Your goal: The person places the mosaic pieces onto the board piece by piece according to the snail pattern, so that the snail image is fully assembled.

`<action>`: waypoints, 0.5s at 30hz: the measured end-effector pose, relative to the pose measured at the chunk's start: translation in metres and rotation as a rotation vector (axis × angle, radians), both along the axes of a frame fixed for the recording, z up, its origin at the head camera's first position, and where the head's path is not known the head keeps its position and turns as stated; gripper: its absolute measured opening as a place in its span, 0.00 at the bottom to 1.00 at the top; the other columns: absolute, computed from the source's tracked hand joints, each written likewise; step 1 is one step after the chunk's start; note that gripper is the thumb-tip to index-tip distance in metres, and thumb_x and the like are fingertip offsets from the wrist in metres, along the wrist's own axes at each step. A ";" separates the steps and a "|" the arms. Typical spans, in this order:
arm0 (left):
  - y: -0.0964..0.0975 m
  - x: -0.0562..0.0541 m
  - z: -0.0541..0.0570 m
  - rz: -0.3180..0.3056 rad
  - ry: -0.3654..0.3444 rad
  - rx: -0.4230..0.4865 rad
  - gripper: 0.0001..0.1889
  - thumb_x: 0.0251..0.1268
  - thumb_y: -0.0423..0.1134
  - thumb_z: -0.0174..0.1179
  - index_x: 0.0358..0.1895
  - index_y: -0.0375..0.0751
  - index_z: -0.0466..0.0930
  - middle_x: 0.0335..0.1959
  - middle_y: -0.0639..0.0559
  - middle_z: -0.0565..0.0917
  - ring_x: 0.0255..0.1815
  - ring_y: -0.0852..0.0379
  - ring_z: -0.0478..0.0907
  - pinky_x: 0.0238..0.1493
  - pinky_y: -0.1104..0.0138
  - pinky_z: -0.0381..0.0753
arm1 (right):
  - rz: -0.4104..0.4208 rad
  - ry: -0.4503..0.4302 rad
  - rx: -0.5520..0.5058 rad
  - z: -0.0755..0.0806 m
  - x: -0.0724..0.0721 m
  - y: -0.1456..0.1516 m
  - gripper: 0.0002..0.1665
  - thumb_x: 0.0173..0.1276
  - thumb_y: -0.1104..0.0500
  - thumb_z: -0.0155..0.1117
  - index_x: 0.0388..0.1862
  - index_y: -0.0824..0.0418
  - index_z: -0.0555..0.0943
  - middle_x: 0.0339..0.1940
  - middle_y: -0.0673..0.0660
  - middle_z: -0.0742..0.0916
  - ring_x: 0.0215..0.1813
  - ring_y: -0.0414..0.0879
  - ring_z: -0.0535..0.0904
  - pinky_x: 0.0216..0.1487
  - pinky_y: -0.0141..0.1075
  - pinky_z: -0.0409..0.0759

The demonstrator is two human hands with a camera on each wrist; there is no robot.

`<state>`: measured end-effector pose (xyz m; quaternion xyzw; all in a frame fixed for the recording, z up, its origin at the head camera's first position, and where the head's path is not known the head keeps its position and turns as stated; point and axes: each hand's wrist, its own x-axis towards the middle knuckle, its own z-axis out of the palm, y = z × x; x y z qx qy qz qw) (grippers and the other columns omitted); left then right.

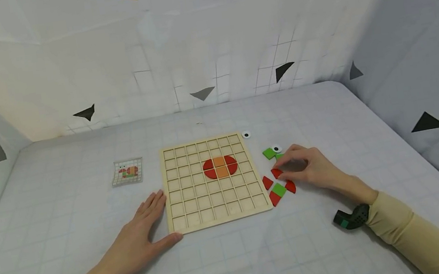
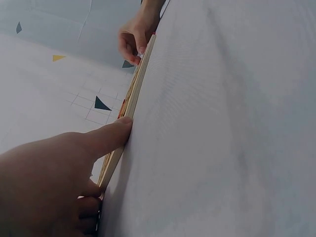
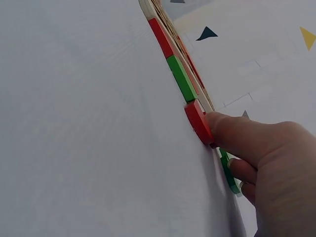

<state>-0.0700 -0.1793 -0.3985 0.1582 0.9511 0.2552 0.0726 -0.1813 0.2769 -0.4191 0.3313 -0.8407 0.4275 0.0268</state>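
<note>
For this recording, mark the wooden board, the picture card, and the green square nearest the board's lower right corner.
Wooden board (image 1: pixel 213 187), head view: a bare cell near its middle.
Picture card (image 1: pixel 128 172), head view: middle of its printed drawing.
Green square (image 1: pixel 279 189), head view: centre of its top face.

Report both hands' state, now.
Left hand: open, touching the pale, square wooden grid board.
Right hand: closed, pinching a small, flat red piece.

Right hand (image 3: pixel 281 158): thumb tip positioned at red curved-edge piece (image 3: pixel 198 122). Green block (image 3: pixel 181 78) and red block (image 3: pixel 161 37) align along wooden board (image 3: pixel 147 10). Second green block (image 3: pixel 229 175) sits beside the fingers.
</note>
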 end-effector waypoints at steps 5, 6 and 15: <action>0.000 -0.001 0.000 -0.003 0.005 -0.001 0.53 0.59 0.74 0.57 0.80 0.45 0.53 0.82 0.52 0.53 0.82 0.44 0.48 0.74 0.40 0.58 | -0.016 0.040 -0.009 0.012 0.007 -0.009 0.18 0.52 0.71 0.79 0.43 0.60 0.88 0.37 0.54 0.89 0.42 0.46 0.78 0.43 0.30 0.77; 0.001 -0.001 0.000 -0.005 0.005 0.002 0.53 0.59 0.74 0.57 0.80 0.45 0.53 0.82 0.51 0.53 0.82 0.44 0.48 0.74 0.40 0.58 | -0.024 0.037 -0.012 0.016 0.009 -0.011 0.18 0.52 0.72 0.78 0.42 0.61 0.88 0.37 0.55 0.88 0.42 0.47 0.79 0.44 0.30 0.77; 0.000 -0.001 -0.002 -0.009 0.009 0.000 0.53 0.59 0.74 0.57 0.80 0.44 0.54 0.82 0.51 0.53 0.82 0.44 0.48 0.74 0.40 0.59 | -0.129 -0.021 0.052 0.030 0.010 -0.027 0.16 0.57 0.65 0.78 0.44 0.57 0.89 0.39 0.54 0.87 0.46 0.49 0.79 0.49 0.39 0.75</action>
